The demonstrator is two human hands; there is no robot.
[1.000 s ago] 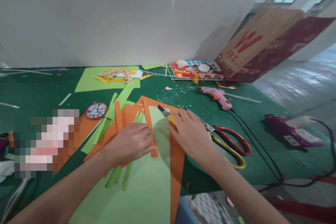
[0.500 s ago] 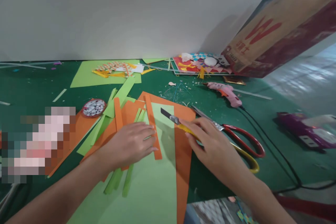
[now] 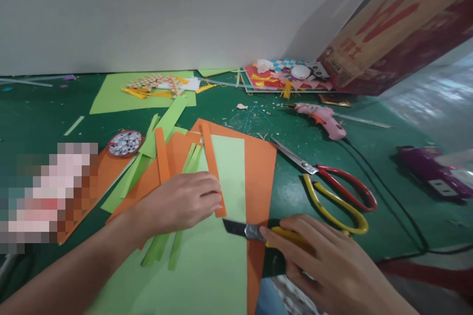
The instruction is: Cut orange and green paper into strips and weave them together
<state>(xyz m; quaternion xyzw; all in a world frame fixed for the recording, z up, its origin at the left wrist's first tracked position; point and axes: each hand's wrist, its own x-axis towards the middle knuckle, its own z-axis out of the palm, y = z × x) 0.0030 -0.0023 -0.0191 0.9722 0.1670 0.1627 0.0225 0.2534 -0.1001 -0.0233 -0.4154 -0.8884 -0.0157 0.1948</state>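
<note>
My right hand (image 3: pixel 314 256) grips a yellow utility knife (image 3: pixel 284 237) at the lower right, its dark blade out and pointing left over the pale green sheet (image 3: pixel 207 275). Close to the blade tip is the lower end of an orange paper strip (image 3: pixel 210 157). On that end my left hand (image 3: pixel 192 197) has its fingers closed, the thumb partly hidden. Several narrow green paper strips (image 3: pixel 177 248) pass beneath the left hand. Another orange strip (image 3: pixel 162 155) lies to its left. Under the pale green sheet shows an orange sheet (image 3: pixel 260 162).
Scissors (image 3: pixel 312 170) with red and yellow handles lie right of the sheets. Beyond them are a pink glue gun (image 3: pixel 321 118), its cord, and a purple power strip (image 3: pixel 436 170). A paper bag (image 3: pixel 384 34) stands back right. A round container (image 3: pixel 125 143) sits left.
My right hand has drawn the knife down and rightward from the top of the sheets, swinging its blade to point left. My left hand stays by the orange strip, fingers more curled. The view has shifted.
</note>
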